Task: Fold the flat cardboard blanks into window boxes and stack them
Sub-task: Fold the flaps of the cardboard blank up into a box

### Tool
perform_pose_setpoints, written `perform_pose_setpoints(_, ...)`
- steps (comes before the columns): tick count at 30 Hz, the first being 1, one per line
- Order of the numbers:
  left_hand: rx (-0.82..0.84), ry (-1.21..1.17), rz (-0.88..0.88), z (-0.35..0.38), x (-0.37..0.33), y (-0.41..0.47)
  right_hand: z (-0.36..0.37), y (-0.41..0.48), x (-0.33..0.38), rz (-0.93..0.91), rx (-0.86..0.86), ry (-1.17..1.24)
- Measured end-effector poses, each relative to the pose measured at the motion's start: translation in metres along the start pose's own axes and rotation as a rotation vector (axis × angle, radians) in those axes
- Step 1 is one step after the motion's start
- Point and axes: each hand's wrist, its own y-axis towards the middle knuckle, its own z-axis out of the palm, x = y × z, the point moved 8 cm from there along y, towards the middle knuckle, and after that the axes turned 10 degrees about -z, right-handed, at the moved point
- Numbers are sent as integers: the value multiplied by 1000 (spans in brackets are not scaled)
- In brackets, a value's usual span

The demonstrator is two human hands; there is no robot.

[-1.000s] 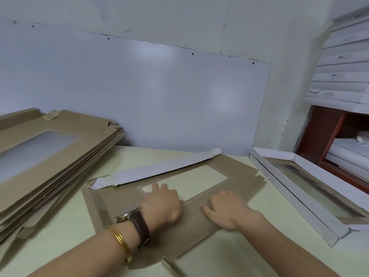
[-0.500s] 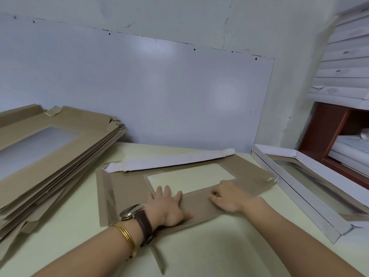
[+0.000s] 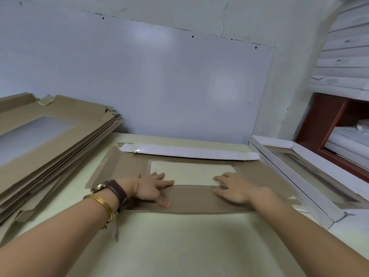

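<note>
Brown cardboard blank (image 3: 127, 168) lies flat on the pale counter (image 3: 179, 246), its window opening showing the counter beneath. Its far flap (image 3: 189, 152) is folded over, white side up. The left hand (image 3: 151, 186) and right hand (image 3: 235, 188) both press down on the blank's near strip, fingers straight and spread, well apart from each other. A stack of flat blanks (image 3: 50, 136) sits at the left. A folded window box (image 3: 299, 168) with white walls stands just beside the blank's right end.
</note>
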Motion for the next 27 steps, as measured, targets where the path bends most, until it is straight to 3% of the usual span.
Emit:
perform_pose_setpoints(4, 55, -69, 18, -4, 2, 1, 10, -5, -7, 49, 78, -84)
perform_pose_setpoints(7, 69, -117, 38, -7, -3, -1, 20, -9, -10, 78, 110, -10)
perform_pose_setpoints(13, -83, -166, 113, -23, -31, -20, 26, -13, 2, 79, 92, 0)
perform_pose_setpoints(15, 44, -219, 121, -19, -37, -28, 26, -12, 8, 82, 90, -41)
perform_pose_setpoints(18, 224, -76, 161, -4, -37, -40, 21, -14, 12, 65, 83, -22)
perform_pose_setpoints(22, 102, 85, 189, 3, -31, -43, 10, -29, 17, -10, 37, 212)
perform_pose_setpoints(27, 23, 8, 207, -2, -32, -49, -3, -66, 28, -56, 19, 365)
